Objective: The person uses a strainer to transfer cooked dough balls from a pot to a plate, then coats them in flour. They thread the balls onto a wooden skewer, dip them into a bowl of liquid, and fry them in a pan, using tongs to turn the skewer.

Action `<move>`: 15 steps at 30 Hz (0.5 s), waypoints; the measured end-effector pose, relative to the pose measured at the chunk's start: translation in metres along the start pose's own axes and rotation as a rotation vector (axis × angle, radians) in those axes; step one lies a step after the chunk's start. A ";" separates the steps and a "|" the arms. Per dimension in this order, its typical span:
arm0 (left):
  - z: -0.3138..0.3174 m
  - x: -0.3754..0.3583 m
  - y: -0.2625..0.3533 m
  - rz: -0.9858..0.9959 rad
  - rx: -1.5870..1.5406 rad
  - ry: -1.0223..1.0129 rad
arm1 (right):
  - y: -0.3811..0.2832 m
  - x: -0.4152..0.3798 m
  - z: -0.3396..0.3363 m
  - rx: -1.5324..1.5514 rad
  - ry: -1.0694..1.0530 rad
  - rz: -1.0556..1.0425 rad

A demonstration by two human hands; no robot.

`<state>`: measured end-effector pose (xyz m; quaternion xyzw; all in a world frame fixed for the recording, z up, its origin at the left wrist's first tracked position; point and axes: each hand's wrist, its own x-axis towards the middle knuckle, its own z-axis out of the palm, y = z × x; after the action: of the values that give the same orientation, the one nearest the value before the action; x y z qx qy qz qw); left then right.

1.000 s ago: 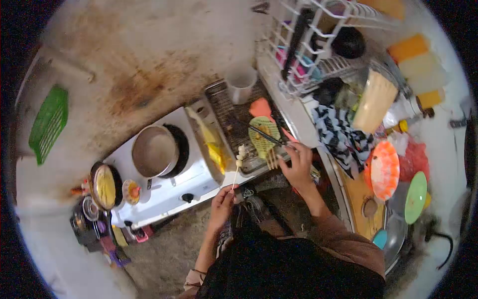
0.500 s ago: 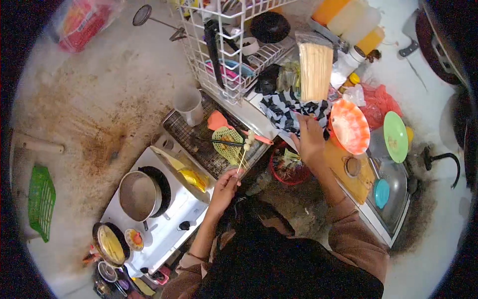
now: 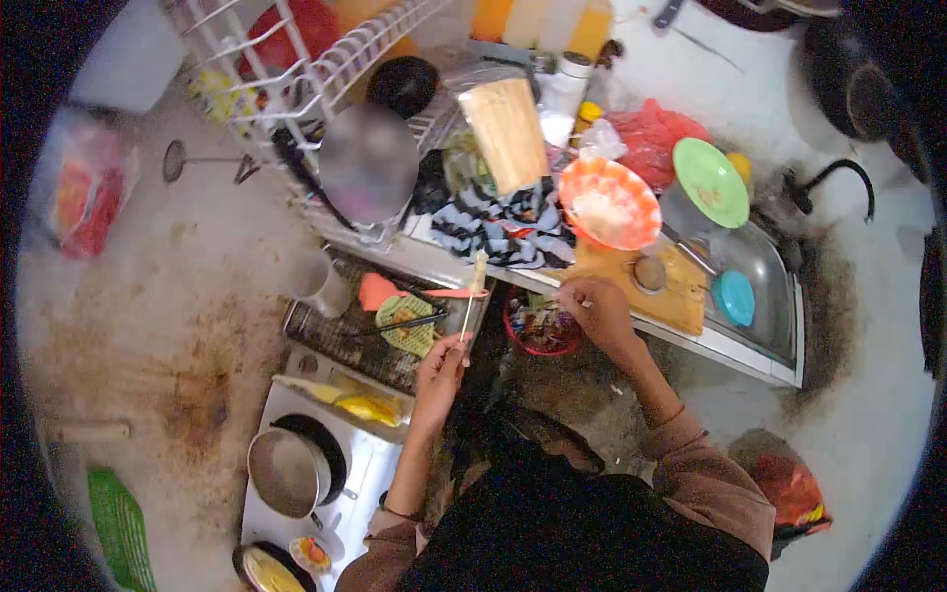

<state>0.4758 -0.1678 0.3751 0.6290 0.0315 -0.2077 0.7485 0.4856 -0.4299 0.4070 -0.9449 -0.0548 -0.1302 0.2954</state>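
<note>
Upright in my left hand [image 3: 441, 377] is a thin wooden skewer [image 3: 467, 318], its lower end pinched between fingers and thumb. Pale pieces of food are threaded near its top. My right hand [image 3: 598, 312] hangs by the front edge of the wooden cutting board [image 3: 683, 286], fingers drawn together; a small pale bit may be at the fingertips, too small to make out. Beyond it lies a black-and-white striped plastic bag [image 3: 498, 225]. An orange-and-white bowl [image 3: 610, 205] stands behind the board, and a bundle of wooden skewers [image 3: 505, 135] rests behind the bag.
Below the counter edge stands a red bin [image 3: 542, 341] with scraps. A green slotted spoon [image 3: 406, 333] lies on the rack left of it. The stove holds a pot [image 3: 288, 474]. At right are a sink [image 3: 779, 286] and a green plate [image 3: 710, 182].
The head view has turned to the right. My right hand has left the striped bag and come to the cutting board's front edge, fingers together. My left hand keeps the skewer upright.
</note>
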 end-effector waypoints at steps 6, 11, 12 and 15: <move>0.054 0.037 0.037 0.049 0.090 -0.142 | 0.036 0.002 -0.054 -0.039 0.232 -0.089; 0.101 0.085 0.056 0.092 0.091 -0.198 | 0.088 0.029 -0.118 0.128 0.096 0.098; 0.111 0.098 0.057 0.118 0.078 -0.206 | 0.085 0.040 -0.141 0.017 0.049 0.178; 0.145 0.132 0.069 0.106 -0.001 -0.191 | 0.136 0.068 -0.182 -0.144 0.096 0.219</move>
<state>0.5890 -0.3340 0.4282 0.6069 -0.0732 -0.2267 0.7582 0.5365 -0.6439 0.4959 -0.9567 0.0722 -0.1458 0.2413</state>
